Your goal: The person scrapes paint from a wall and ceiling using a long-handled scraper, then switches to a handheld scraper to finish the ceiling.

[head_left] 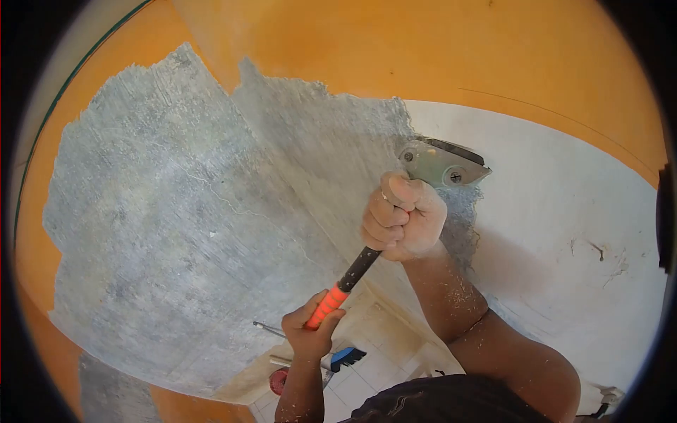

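A long-handled wall scraper point(446, 163) lies with its wide metal head against the wall, at the border between bare grey plaster point(176, 190) and white coating point(564, 204). Two screws show on the head. My right hand point(405, 215), dusted white, is wrapped around the upper shaft just below the head. Lower down, my left hand point(312, 326) grips the orange ribbed end of the handle. The black shaft runs diagonally between the two hands. The blade's edge is partly hidden by the angle of the head.
Orange paint point(451, 49) covers the wall above. Below on the tiled floor point(360, 384) are a blue brush head point(347, 357) and a round red object point(278, 381). A dark object point(664, 218) stands at the right edge. Wall corners run behind the shaft.
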`<action>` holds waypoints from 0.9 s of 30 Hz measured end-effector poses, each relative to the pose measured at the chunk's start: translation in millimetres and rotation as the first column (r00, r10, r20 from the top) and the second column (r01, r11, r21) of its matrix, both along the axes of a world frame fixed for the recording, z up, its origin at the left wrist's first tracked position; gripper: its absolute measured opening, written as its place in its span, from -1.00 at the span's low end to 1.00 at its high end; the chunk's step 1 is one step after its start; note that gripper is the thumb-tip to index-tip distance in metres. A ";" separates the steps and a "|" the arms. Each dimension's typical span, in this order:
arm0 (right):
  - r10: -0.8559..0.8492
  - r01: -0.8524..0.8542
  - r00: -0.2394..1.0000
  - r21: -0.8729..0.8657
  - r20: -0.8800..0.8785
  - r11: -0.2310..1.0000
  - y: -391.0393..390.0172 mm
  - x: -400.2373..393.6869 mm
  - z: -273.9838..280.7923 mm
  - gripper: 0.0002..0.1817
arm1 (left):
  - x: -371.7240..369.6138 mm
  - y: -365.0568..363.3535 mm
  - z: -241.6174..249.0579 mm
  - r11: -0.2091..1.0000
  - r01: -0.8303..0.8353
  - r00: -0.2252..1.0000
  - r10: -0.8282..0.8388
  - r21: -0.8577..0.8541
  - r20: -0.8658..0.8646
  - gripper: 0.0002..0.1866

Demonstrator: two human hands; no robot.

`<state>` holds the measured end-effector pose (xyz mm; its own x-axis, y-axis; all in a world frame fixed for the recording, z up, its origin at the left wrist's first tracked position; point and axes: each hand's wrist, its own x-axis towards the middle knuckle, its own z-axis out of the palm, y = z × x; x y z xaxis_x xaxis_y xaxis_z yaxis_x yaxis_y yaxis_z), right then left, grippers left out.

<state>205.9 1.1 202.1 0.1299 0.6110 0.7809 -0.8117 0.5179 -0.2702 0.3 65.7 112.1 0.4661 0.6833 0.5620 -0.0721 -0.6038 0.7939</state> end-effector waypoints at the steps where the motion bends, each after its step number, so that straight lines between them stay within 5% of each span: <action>1: 0.000 0.000 0.999 -0.008 -0.036 1.000 1.6 -1.1 0.4 -0.61 | -2.4 0.4 0.6 1.000 -0.002 1.000 0.003 0.031 -0.024 -0.55; 7: 0.025 -0.022 0.995 -0.042 0.092 0.999 -11.7 6.7 -11.2 -0.60 | 2.7 -22.5 -12.2 0.999 0.036 0.996 -0.034 0.021 -0.086 -0.59; 12: -0.020 0.023 0.997 -0.051 0.070 0.998 -3.4 3.0 5.5 -0.56 | 3.4 -15.1 10.8 0.998 0.051 0.998 -0.052 -0.027 -0.035 -0.60; 14: 0.034 -0.036 0.999 -0.132 -0.015 0.991 -13.6 2.1 -9.1 -0.55 | 0.0 -28.5 -11.2 0.996 0.019 0.989 -0.032 -0.088 -0.144 -0.62; 16: 0.007 0.003 0.995 -0.100 0.098 0.995 -13.7 7.2 -13.1 -0.57 | 7.7 -30.1 -31.9 0.996 0.065 0.998 -0.064 0.059 -0.013 -0.63; 18: 0.057 -0.052 0.998 -0.234 0.014 0.971 -11.8 8.0 -1.5 -0.58 | 11.5 -23.3 -16.4 0.999 0.031 0.999 -0.031 -0.005 -0.043 -0.62; 20: 0.064 -0.045 0.987 -0.131 0.147 0.990 -1.4 7.9 10.2 -0.60 | 11.7 -15.1 7.9 0.985 0.039 0.999 -0.040 -0.169 -0.003 -0.61; 22: -0.012 0.008 1.000 -0.163 -0.027 0.987 -1.4 0.3 15.2 -0.58 | 6.8 -14.7 13.6 0.996 -0.034 0.996 0.027 -0.086 -0.083 -0.62; 27: -0.013 0.021 0.993 -0.067 0.113 0.998 -9.5 3.8 -14.2 -0.58 | 6.6 -24.1 -7.3 0.998 0.014 0.996 -0.019 -0.059 -0.088 -0.62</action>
